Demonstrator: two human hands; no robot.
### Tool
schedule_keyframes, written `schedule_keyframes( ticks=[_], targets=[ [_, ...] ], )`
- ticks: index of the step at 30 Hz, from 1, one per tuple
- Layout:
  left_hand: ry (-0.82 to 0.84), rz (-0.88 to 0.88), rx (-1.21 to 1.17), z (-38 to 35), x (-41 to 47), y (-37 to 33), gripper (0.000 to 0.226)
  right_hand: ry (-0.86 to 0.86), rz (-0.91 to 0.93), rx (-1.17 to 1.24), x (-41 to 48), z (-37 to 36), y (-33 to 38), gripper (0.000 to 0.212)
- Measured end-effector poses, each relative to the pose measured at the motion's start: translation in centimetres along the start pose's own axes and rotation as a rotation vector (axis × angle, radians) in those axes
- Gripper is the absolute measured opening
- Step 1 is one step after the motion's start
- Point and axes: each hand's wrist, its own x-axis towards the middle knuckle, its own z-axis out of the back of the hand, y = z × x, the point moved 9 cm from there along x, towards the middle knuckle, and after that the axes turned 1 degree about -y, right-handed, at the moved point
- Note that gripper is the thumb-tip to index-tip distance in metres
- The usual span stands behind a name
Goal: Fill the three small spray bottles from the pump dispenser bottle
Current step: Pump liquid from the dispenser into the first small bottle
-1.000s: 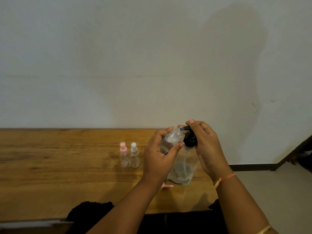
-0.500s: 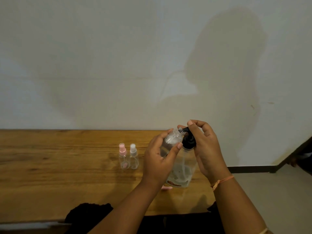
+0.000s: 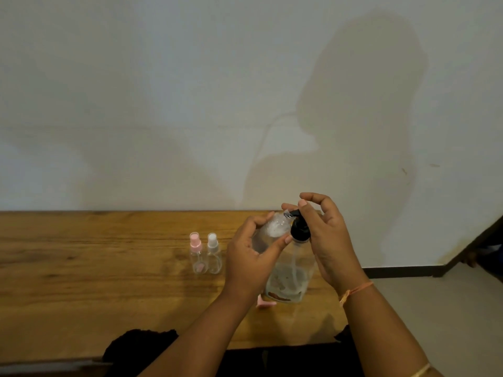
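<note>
An uncapped spray bottle (image 3: 273, 229) is gripped by the left hand (image 3: 251, 257); its mouth should be kept under the nozzle while the black pump head (image 3: 299, 227) is pressed by the right hand (image 3: 326, 238).

Head view, down over table (image 3: 81, 281)

Wooden table (image 3: 81, 281) before me. On it: 2 small spray bottles (image 3: 206, 253) upright, side by side; 1 pump dispenser bottle (image 3: 290, 278); 1 pink cap (image 3: 265, 302) beside its base.

Clear glossy plastic pump dispenser bottle (image 3: 289, 278) with black pump, on a grained, lightly shiny wooden table (image 3: 95, 281).
</note>
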Motion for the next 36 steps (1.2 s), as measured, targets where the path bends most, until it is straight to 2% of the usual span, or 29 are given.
schedule_keyframes(
  ticks=[6, 15, 19, 25, 30, 36],
  targets=[
    [-0.012, -0.017, 0.049, 0.23, 0.08, 0.17, 0.032, -0.009, -0.034, 0.126, 0.11, 0.28, -0.27, 0.039],
    [-0.025, -0.039, 0.089, 0.36, 0.20, 0.06, 0.033, 0.009, 0.026, -0.031, 0.08, -0.06, -0.12, 0.012],
    [-0.019, -0.027, 0.107, 0.34, 0.21, 0.36, 0.032, 0.005, 0.051, -0.073, -0.06, -0.13, 0.10, 0.012],
    [-0.040, -0.025, 0.089, 0.47, 0.18, -0.05, 0.034, -0.029, 0.008, 0.071, -0.01, 0.26, 0.05, 0.023],
    [-0.051, -0.017, 0.088, 0.52, 0.28, -0.04, 0.034, -0.034, 0.002, 0.053, -0.07, 0.21, -0.08, 0.025],
    [-0.049, -0.025, 0.121, 0.51, 0.31, 0.12, 0.037, -0.022, 0.062, -0.057, -0.10, 0.10, 0.29, 0.013]
  ],
)
